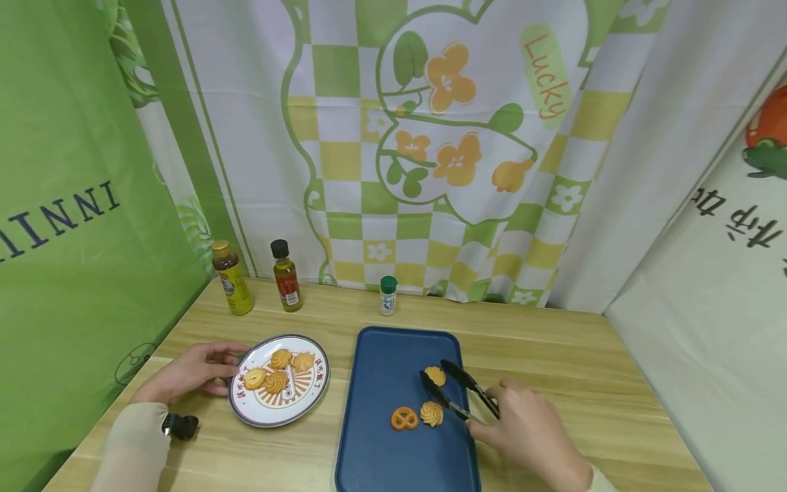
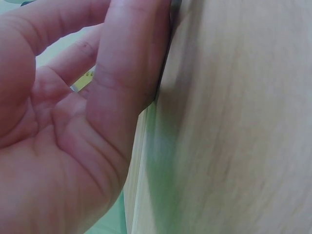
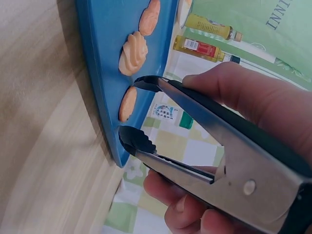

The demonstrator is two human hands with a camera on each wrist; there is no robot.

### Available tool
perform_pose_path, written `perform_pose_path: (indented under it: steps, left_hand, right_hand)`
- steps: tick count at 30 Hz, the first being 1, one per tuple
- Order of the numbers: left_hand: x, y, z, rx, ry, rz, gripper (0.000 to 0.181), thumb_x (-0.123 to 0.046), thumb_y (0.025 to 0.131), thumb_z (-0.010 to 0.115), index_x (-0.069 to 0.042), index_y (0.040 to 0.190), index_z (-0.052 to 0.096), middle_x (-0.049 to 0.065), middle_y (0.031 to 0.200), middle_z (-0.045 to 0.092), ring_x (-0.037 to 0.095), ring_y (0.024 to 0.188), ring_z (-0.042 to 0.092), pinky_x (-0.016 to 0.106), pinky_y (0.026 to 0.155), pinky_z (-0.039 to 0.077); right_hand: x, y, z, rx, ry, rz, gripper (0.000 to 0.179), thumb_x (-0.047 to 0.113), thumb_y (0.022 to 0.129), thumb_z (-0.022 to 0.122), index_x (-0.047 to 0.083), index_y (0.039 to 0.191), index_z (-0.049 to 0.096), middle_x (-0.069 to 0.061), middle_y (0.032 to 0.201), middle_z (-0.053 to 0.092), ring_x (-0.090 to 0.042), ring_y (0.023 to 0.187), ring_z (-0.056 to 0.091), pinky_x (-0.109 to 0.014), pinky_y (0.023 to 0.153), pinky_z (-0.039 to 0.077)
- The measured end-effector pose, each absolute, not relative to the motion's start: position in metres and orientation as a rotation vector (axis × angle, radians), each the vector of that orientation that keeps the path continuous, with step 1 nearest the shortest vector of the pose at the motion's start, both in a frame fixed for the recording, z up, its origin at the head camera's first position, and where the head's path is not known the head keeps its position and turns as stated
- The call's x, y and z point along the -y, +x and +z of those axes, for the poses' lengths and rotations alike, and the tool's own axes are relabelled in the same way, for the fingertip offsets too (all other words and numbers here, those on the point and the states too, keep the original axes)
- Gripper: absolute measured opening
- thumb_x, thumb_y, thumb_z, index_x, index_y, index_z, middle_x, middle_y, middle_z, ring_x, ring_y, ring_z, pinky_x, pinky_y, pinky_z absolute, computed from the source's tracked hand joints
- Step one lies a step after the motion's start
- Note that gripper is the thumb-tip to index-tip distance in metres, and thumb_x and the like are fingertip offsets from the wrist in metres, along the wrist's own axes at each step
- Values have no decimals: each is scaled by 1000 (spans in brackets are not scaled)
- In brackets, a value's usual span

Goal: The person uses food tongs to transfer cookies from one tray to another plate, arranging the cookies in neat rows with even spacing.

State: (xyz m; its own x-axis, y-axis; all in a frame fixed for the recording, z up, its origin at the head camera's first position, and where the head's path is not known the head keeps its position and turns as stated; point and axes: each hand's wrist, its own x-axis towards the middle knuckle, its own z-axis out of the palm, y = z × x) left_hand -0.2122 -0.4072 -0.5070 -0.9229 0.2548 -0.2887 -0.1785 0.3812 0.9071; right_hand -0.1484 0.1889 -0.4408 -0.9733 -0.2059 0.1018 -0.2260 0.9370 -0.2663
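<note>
My left hand [image 1: 195,374] holds the left rim of a white patterned plate [image 1: 312,398], its thumb along the edge; the fingertips are partly hidden. Several butter cookies [image 1: 277,381] lie on that plate's left and upper parts. In my right hand [image 1: 529,427] are metal tongs [image 3: 253,190] with black tips, spread apart. The tips stand on either side of a round cookie [image 1: 435,376] on the blue tray [image 1: 378,372], with gaps showing in the right wrist view. Nearer me on the tray sit a swirled cookie [image 1: 432,413] and a pretzel-shaped cookie [image 1: 404,418].
Behind the plate stand a yellow-labelled bottle [image 1: 233,281] and a black-capped oil bottle [image 1: 286,279]. A small green-capped shaker [image 1: 387,297] is behind the tray. A patterned curtain [image 1: 393,171] hangs along the back of the wooden table [image 1: 565,355].
</note>
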Motion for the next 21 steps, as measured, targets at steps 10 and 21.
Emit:
perform_pose_path:
  steps: [10, 21]
  left_hand:
    - [408, -213, -509, -2266, 69, 1559, 67, -5, 106, 71, 9, 165, 43, 25, 134, 62, 24, 98, 75, 39, 83, 76]
    - [408, -212, -509, -2276, 75, 1557, 67, -5, 106, 71, 10, 164, 43, 26, 135, 62, 24, 97, 75, 38, 83, 76]
  right_hand:
    - [-191, -149, -438, 3047, 359, 375, 52, 50, 76, 96, 9, 107, 84, 2, 88, 68, -17, 70, 63, -39, 54, 54]
    - [-192, -151, -439, 3065, 369, 407, 55, 47, 76, 96, 7, 112, 85, -4, 99, 76, -18, 74, 68, -41, 59, 60]
